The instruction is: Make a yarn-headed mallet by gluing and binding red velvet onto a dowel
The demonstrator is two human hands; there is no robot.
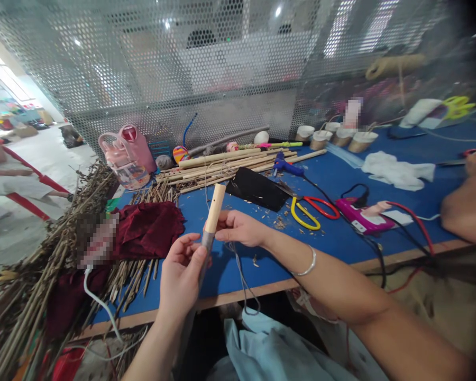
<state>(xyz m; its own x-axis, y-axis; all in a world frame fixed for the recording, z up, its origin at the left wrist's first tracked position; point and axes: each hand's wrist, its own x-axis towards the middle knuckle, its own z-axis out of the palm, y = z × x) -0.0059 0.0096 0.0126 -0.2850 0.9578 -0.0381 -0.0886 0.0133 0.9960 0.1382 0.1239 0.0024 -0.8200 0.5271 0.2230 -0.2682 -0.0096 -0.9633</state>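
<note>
A pale wooden stick (215, 205) tilts upward in front of me, with a small hole near its top end. Grey yarn (208, 239) is wrapped round its lower part. My left hand (184, 270) grips the wrapped part, thumb along the front. Close beside the stick, my right hand (240, 228) has its fingers pinched at the top of the wrapping, and a loose grey strand (240, 270) hangs below it. The right fingertips are partly hidden behind the stick. Past the hands lie a black flat piece (257, 189) and scissors (315, 209) with yellow and red handles.
Wooden sticks (206, 166) lie at the back, beside a blue glue gun (287, 166). Dark red cloth (148, 228) and dry stalks (59, 254) fill the left. A purple power strip (363, 217) with cables is right, near another person's arm (468, 206). Perforated metal (182, 79) stands behind.
</note>
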